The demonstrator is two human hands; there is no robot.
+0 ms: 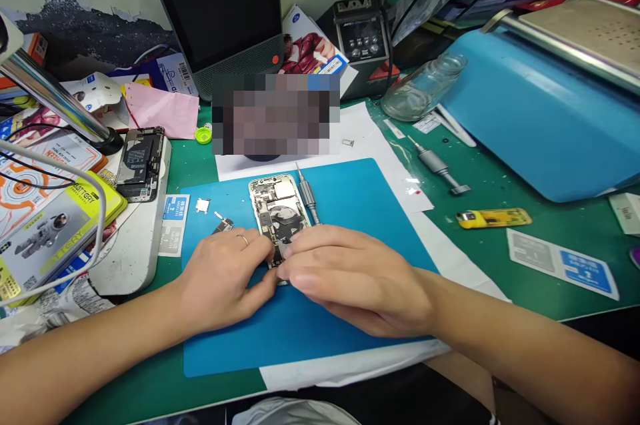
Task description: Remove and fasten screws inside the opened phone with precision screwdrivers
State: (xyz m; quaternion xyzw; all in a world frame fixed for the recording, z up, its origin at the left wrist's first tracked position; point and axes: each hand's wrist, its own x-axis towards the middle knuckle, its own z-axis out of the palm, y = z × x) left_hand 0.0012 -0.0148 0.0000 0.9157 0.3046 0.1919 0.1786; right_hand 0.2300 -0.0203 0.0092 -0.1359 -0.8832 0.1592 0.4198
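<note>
An opened phone (285, 211) lies on the blue mat (320, 311), its inner parts showing. My left hand (225, 278), with a ring on one finger, is closed at the phone's lower left edge. My right hand (350, 275) curves over the lower right of the phone with its fingers together. The fingertips of both hands meet near the phone's lower end; whatever they hold there is hidden. A grey screwdriver (308, 195) lies along the phone's right side. Small metal parts, one a silver plate (203, 205) and one a dark piece (223, 222), lie to its left.
Another opened phone (141, 165) rests on a white device at left, beside battery boxes (55, 238). At right are a second screwdriver (439, 168), a yellow tool (494, 218), a printed card (563, 263) and a glass jar (423, 88). A dark screen (225, 5) stands behind.
</note>
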